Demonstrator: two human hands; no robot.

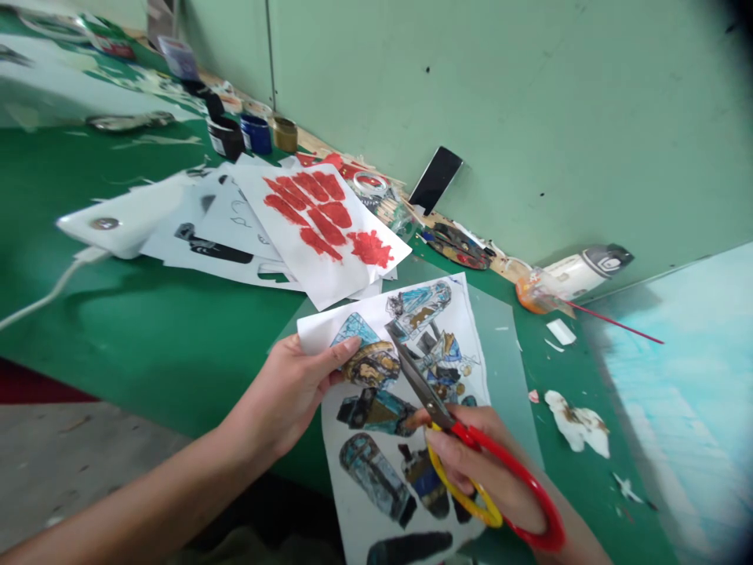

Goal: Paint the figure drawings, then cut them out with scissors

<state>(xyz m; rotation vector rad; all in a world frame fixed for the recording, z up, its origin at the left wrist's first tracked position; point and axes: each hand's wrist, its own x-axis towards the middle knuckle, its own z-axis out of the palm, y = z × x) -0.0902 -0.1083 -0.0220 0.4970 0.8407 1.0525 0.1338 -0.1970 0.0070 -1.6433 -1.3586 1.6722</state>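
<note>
A white sheet of paper with several painted drawings in blue, brown and black is held up over the table's front edge. My left hand pinches its left side, thumb on top beside a blue and brown drawing. In my right hand is a pair of scissors with one red and one yellow handle loop. Their blades look nearly closed and point up and left across the sheet, the tip near the upper drawings. Whether they cut into the paper I cannot tell. Some lower drawings are partly hidden by the right hand.
A sheet with red painted shapes lies on other papers beside a white device with a cable. Paint jars, a phone, a palette and a white bottle line the wall. Stained tissue lies at right.
</note>
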